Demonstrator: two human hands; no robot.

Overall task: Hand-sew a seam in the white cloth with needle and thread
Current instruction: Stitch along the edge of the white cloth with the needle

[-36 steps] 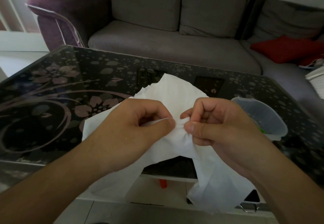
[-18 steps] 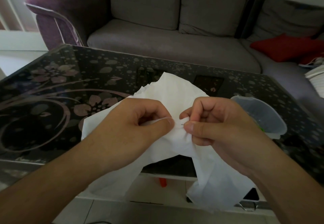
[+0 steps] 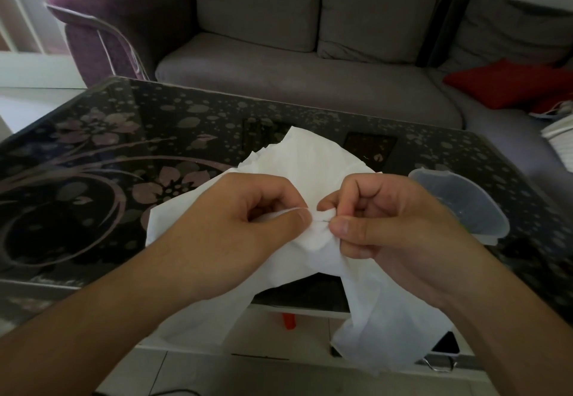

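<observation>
The white cloth [image 3: 313, 160] lies over the near edge of the dark glass table [image 3: 102, 153] and hangs down toward the floor. My left hand [image 3: 248, 222] pinches a folded edge of the cloth between thumb and forefinger. My right hand [image 3: 387, 219] pinches the bunched cloth just to the right of it. A thin dark needle [image 3: 324, 220] pokes out of the fabric between the two thumbs, at my right thumb tip. No thread shows clearly.
A clear plastic tub [image 3: 465, 206] sits on the table right beside my right hand. Behind the table stands a grey sofa [image 3: 310, 79] with a red cushion [image 3: 508, 82]. Something orange [image 3: 290, 321] stands on the floor beneath the table.
A short length of needle has come into sight between my thumbs. Both hands have barely shifted and keep their pinch on the cloth.
</observation>
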